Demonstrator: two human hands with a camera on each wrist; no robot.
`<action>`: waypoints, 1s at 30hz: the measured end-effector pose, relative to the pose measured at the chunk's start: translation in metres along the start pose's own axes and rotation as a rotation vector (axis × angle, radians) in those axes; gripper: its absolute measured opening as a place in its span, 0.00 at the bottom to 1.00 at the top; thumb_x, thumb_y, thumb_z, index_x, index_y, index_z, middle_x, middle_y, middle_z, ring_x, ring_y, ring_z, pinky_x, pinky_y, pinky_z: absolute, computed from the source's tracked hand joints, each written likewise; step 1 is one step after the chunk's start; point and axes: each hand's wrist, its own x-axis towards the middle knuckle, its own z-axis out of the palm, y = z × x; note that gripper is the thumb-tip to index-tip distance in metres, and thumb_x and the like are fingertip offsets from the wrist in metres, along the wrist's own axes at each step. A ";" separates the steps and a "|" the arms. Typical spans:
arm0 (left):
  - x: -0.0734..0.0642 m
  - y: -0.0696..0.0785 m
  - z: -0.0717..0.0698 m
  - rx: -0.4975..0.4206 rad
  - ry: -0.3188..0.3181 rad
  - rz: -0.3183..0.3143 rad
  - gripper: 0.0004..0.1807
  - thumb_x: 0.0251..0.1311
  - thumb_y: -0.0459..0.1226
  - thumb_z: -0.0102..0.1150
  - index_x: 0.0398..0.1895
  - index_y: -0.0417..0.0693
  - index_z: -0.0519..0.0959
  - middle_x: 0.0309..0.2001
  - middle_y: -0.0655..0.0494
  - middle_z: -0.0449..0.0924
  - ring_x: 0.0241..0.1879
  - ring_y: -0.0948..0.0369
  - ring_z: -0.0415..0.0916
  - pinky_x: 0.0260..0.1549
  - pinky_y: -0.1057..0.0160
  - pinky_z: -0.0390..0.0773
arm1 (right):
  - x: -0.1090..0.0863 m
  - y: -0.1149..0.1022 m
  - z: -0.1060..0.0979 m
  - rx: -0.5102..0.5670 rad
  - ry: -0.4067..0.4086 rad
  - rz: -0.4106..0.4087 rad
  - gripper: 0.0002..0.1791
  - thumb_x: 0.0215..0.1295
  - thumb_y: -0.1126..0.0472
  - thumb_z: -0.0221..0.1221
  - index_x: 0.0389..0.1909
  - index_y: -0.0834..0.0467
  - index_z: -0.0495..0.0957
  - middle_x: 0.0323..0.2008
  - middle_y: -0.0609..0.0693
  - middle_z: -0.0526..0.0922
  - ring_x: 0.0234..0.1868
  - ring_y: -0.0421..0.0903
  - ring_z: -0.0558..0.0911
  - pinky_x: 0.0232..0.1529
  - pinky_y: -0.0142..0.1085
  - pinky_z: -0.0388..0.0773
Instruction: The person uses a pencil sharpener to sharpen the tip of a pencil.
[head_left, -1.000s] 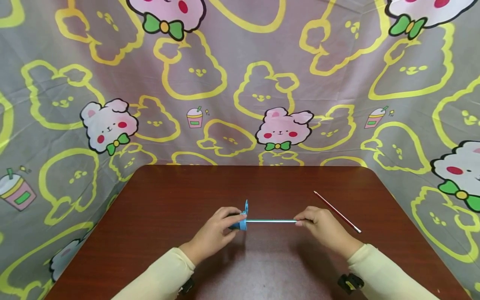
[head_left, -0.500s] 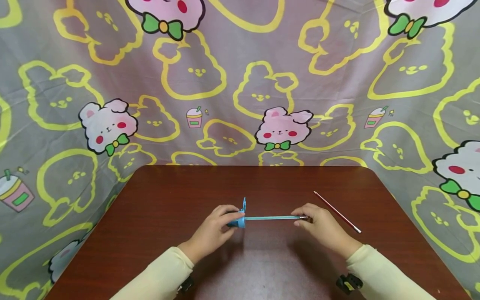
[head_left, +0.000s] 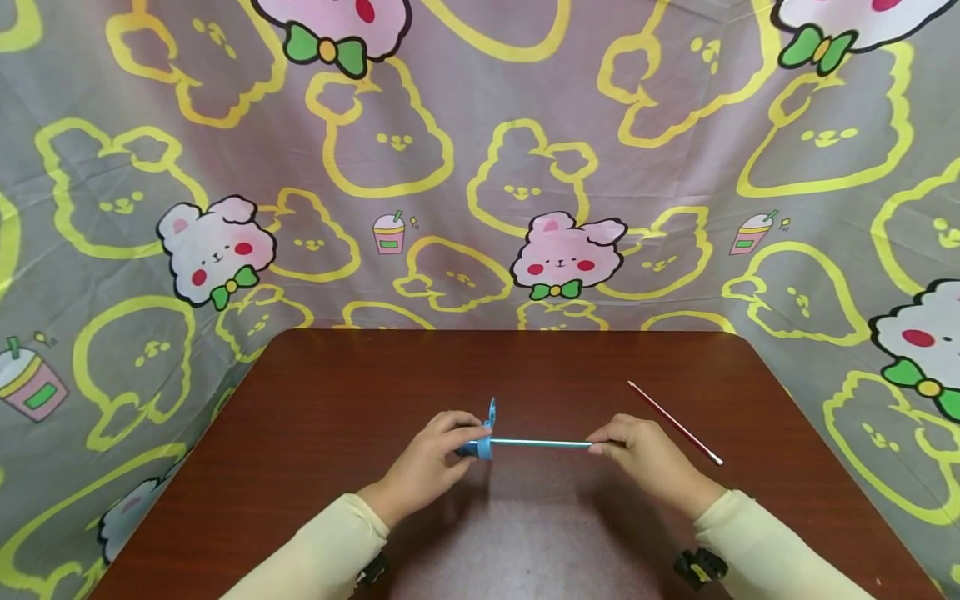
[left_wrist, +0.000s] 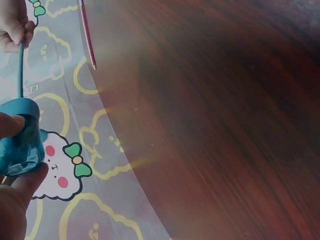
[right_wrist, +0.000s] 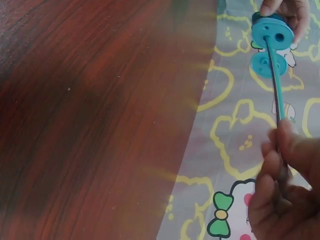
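Note:
My left hand holds a blue pencil sharpener with a see-through shavings container, gripped between thumb and fingers in the left wrist view. Its round face has two holes, and the hinged lid hangs open. A light-blue pencil lies level, one end inside the smaller hole. My right hand pinches the pencil's other end; the fingers cover that end. The point inside the sharpener is hidden.
A dark red pencil with a white end lies slantwise on the brown wooden table, beyond my right hand. A grey cloth with yellow outlines and cartoon rabbits hangs around the table's back and sides.
Half a second ago the right fingers were spread looser and the pencil's end showed between them; now they close over it, as one second ago. The sharpener has barely shifted.

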 end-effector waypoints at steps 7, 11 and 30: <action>-0.001 -0.001 0.000 0.009 -0.006 0.004 0.25 0.42 0.22 0.72 0.49 0.44 0.83 0.47 0.50 0.77 0.47 0.55 0.74 0.33 0.73 0.76 | 0.002 -0.001 -0.004 0.012 -0.125 0.123 0.05 0.59 0.65 0.65 0.36 0.58 0.84 0.32 0.43 0.83 0.31 0.34 0.77 0.31 0.32 0.76; 0.000 -0.001 -0.001 -0.029 -0.014 -0.042 0.25 0.44 0.23 0.71 0.49 0.43 0.83 0.48 0.50 0.77 0.46 0.56 0.74 0.29 0.75 0.75 | 0.002 -0.003 -0.001 0.030 -0.050 0.143 0.11 0.53 0.68 0.69 0.38 0.58 0.84 0.33 0.43 0.81 0.27 0.32 0.72 0.27 0.29 0.72; -0.002 -0.002 -0.004 -0.045 -0.013 -0.054 0.26 0.44 0.22 0.71 0.50 0.44 0.83 0.49 0.50 0.77 0.48 0.54 0.73 0.28 0.73 0.75 | 0.004 -0.002 0.001 0.000 -0.099 0.048 0.02 0.58 0.66 0.65 0.32 0.57 0.84 0.29 0.39 0.81 0.31 0.32 0.76 0.31 0.31 0.76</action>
